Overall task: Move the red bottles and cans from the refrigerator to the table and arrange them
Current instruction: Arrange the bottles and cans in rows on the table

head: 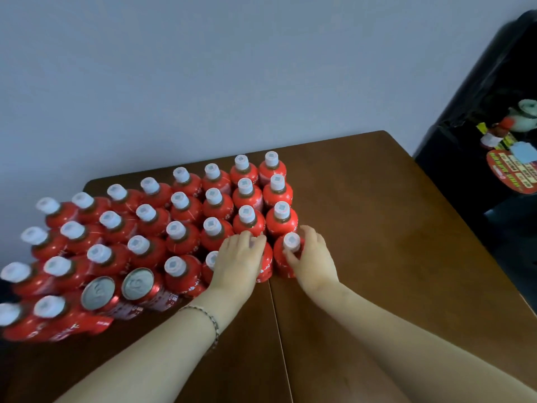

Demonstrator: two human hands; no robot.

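1. Red bottles [180, 207], white-capped, everywhere — upright in tight rows across the left and middle of the table [377, 228].
2. Brown wood for that table, seam [276, 330] running toward the near edge between the two forearms.
3. Two cans [137, 283] side by side in the near-left part of the block, silver tops up, bottles on either side.
4. Left hand [238, 257] draped over the covered bottle [266, 267] in the near row — fingers curled down over its top.
5. Right hand [312, 257] on the end bottle [280, 266] just beside that one, thumb and fingers clamped round the neck, cap [291, 241] poking out above.
6. Both of those upright on the table at the near-right corner of the block, right next to each other.
7. Beaded bracelet [210, 317] on the left wrist.
8. Black fridge [453, 170] off to the right past the table, stickers [511, 173] on its front; pale wall [203, 68] behind.
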